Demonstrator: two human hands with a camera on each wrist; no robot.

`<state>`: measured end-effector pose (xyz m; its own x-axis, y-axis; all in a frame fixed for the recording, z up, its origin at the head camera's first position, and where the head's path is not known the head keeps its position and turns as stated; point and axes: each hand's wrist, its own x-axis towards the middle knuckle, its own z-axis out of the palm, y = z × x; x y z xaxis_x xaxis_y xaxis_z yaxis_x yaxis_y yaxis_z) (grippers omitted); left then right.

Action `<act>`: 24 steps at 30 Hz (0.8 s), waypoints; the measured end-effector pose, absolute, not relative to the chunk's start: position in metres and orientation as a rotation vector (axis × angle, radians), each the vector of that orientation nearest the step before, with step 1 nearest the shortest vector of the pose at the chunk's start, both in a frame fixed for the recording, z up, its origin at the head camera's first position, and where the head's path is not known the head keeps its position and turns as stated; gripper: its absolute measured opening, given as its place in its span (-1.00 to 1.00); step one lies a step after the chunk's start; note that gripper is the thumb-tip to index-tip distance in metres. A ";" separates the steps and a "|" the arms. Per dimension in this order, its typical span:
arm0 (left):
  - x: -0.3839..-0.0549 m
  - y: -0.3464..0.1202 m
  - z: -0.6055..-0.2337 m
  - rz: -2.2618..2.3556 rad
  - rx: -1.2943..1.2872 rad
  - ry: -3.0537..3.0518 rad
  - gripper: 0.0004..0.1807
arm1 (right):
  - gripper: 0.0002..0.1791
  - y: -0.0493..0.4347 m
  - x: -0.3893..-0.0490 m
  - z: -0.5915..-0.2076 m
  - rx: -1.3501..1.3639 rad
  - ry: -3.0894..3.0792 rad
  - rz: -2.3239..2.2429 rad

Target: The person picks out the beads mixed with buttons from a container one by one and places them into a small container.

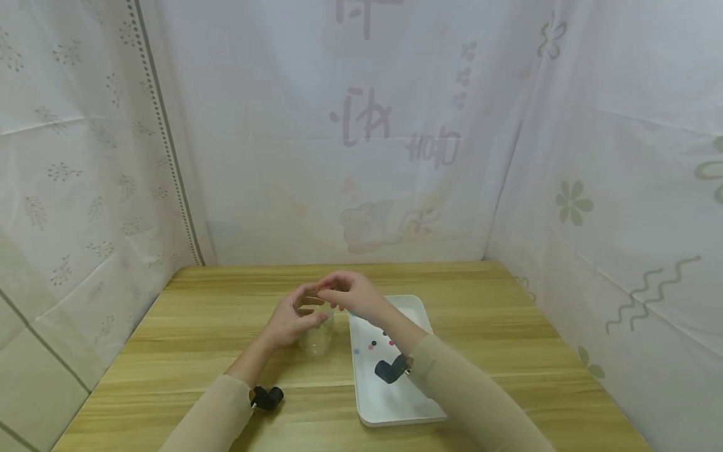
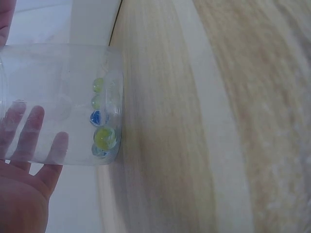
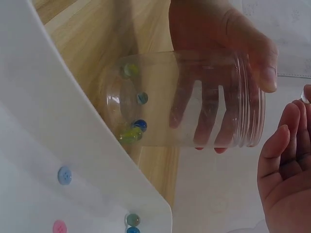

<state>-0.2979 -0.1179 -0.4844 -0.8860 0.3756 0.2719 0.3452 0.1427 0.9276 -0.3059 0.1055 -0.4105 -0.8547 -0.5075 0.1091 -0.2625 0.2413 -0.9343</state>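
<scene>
My left hand (image 1: 290, 320) grips a clear plastic jar (image 1: 316, 340) from the side, its fingers spread along the wall and the thumb near the threaded rim. Several glass marbles lie at the jar's bottom, among them a yellow-green marble (image 2: 104, 138) and a blue marble (image 3: 140, 125). The jar has no lid on. At its open mouth is my right hand (image 1: 350, 294), fingertips together on a small clear, shiny marble (image 3: 305, 97), mostly cut off by the right wrist view's edge.
A white tray (image 1: 367, 405) lies on the wooden table (image 1: 316, 402), right of the jar and under my right forearm. In it are a light blue button (image 3: 64, 175), a pink button (image 3: 60, 226) and a greenish marble (image 3: 132, 220). Printed curtains (image 1: 271, 188) enclose the table.
</scene>
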 end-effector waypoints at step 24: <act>-0.296 -0.118 -0.483 1.897 0.730 2.344 -0.32 | -0.50 0.106 -0.315 -0.404 -0.661 2.374 -1.727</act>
